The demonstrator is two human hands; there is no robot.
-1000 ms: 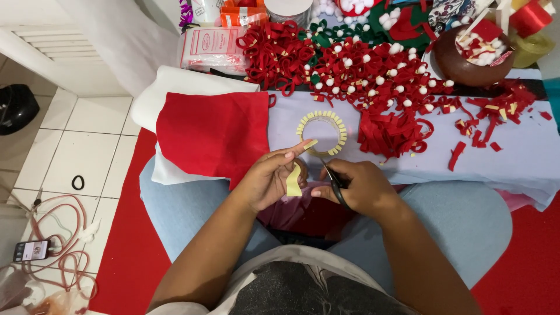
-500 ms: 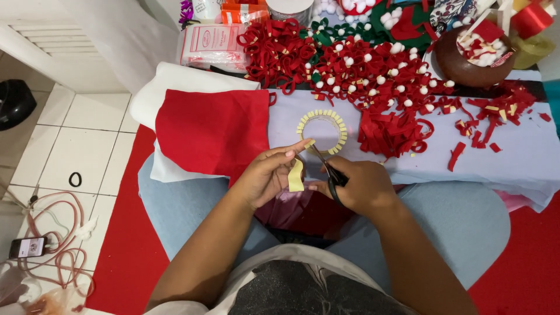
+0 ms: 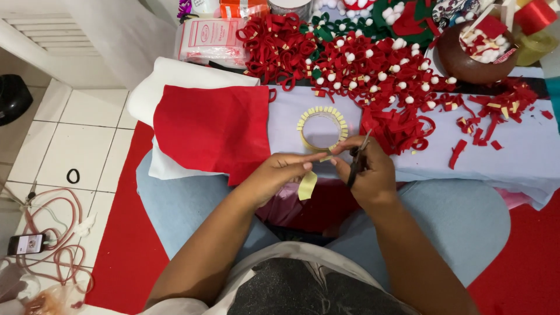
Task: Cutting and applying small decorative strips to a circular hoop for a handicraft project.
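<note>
Lavender table (image 3: 525,157): one tape ring (image 3: 322,129), one scissors (image 3: 357,160).

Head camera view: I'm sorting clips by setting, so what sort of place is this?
Probably a home craft corner on the floor: white floor tiles, a low cloth-covered table heaped with red felt bows with white pompoms, and a square red felt sheet.

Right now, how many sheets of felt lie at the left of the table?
2. The red felt sheet lies on top, left of the tape ring. The white felt sheet lies under it, showing at the top and left edges. More sheets may be hidden underneath.
</note>
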